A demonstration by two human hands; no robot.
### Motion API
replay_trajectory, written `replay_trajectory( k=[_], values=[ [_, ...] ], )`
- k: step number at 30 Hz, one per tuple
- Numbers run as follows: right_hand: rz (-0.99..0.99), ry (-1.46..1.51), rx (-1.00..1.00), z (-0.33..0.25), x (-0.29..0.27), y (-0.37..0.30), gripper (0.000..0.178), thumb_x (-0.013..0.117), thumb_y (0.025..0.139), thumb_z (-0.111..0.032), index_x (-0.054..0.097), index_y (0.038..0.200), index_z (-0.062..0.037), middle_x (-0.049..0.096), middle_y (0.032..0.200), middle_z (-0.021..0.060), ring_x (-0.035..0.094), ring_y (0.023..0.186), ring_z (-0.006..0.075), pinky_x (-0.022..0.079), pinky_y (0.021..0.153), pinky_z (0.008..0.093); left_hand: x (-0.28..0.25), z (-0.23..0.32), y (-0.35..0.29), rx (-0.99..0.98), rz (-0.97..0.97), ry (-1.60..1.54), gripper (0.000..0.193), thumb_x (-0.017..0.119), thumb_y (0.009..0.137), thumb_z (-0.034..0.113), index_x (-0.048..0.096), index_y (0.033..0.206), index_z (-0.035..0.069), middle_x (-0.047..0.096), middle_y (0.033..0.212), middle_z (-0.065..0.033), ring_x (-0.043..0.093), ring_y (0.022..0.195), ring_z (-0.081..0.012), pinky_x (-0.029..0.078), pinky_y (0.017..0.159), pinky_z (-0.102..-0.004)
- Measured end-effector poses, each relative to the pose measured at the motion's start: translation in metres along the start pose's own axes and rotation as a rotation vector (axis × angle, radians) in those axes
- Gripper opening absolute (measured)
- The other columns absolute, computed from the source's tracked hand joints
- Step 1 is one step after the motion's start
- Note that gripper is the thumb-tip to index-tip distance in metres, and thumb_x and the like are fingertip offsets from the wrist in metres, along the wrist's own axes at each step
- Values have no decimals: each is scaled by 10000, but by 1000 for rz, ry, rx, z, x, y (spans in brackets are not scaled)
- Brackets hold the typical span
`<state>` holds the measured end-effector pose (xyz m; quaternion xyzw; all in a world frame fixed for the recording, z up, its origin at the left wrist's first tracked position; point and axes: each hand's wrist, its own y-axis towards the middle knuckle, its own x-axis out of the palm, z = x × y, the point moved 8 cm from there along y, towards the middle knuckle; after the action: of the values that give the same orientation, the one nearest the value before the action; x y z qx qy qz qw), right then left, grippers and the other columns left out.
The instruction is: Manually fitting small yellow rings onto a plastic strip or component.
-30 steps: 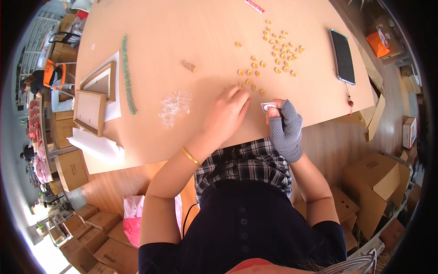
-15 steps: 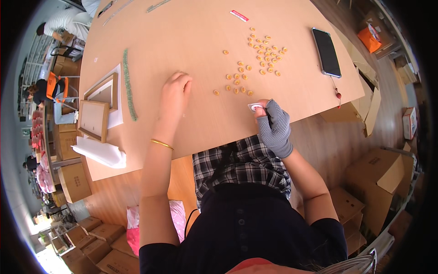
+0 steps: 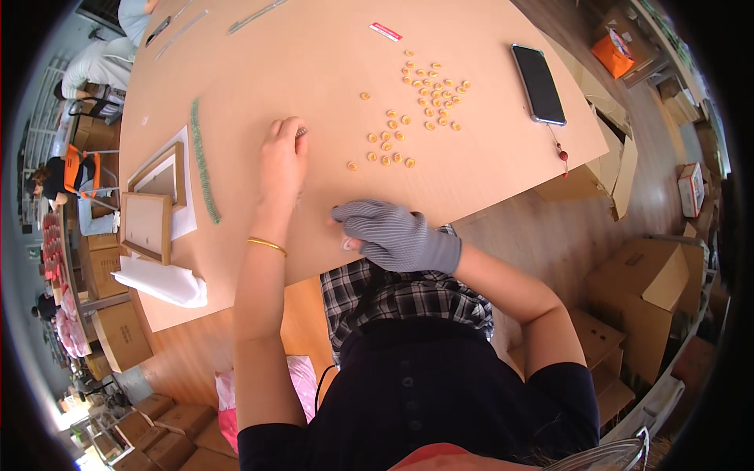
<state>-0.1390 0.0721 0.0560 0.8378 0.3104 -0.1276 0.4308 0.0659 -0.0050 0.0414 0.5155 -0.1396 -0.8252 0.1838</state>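
Note:
My left hand [image 3: 284,161], bare with a gold bangle at the wrist, hovers over or rests on the table left of centre. Its fingers are curled closed, and a small greyish bit shows at the fingertips, too little to name. My right hand [image 3: 397,235], in a grey dotted fingerless glove, is by the table's near edge, back upward. It is closed on a small white piece [image 3: 346,244], mostly hidden under the fingers. Several small oval orange-yellow pieces with shiny rims [image 3: 386,147] lie scattered beyond my hands. Left of my left hand runs a narrow green strip [image 3: 203,169].
Two wooden picture frames [image 3: 146,226] lie at the left on white sheets, near a white wrapped bundle [image 3: 161,281]. A black phone [image 3: 539,85] with a beaded cord lies at the right. A red-and-white label [image 3: 386,32] is at the back. Cardboard boxes [image 3: 638,302] stand right of the table.
My right hand has swung left and turned palm-down, carrying the white piece toward my left hand. My left hand stays closed and has shifted little. The whole view has moved slightly.

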Motion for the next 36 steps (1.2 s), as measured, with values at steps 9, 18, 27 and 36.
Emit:
replay_trajectory(
  k=[9, 18, 27, 36],
  values=[
    [-121, -40, 32, 88, -16, 35, 74, 703, 935, -41, 659, 978, -1, 692, 1321, 193, 680, 1165, 370, 565, 991, 415, -7, 1, 4, 39, -34, 30, 155, 725, 911, -1, 701, 1061, 29, 696, 1025, -126, 727, 824, -292, 596, 724, -380],
    [24, -4, 99, 116, -30, 46, 351, 690, 945, -8, 643, 1289, 38, 722, 1044, 121, 716, 1001, 287, 577, 950, 387, -8, 22, 4, 122, -29, 177, 157, 744, 883, 19, 700, 1030, 52, 687, 1043, -120, 713, 810, -316, 581, 708, -410],
    [37, 183, 271, 57, -25, 1, 218, 651, 966, 10, 652, 1178, 58, 710, 1079, 164, 702, 938, 301, 575, 861, 390, 8, 30, -3, 131, -67, 21, 159, 763, 826, 48, 636, 922, 59, 696, 993, -84, 708, 779, -271, 584, 678, -395],
    [34, 216, 351, 56, -32, 5, 158, 642, 995, -35, 670, 1137, 29, 708, 1070, 159, 712, 967, 284, 574, 849, 371, -6, 51, -13, 184, 20, 108, 158, 782, 813, 129, 649, 896, 113, 709, 946, -42, 715, 840, -227, 587, 678, -386]
  ],
)
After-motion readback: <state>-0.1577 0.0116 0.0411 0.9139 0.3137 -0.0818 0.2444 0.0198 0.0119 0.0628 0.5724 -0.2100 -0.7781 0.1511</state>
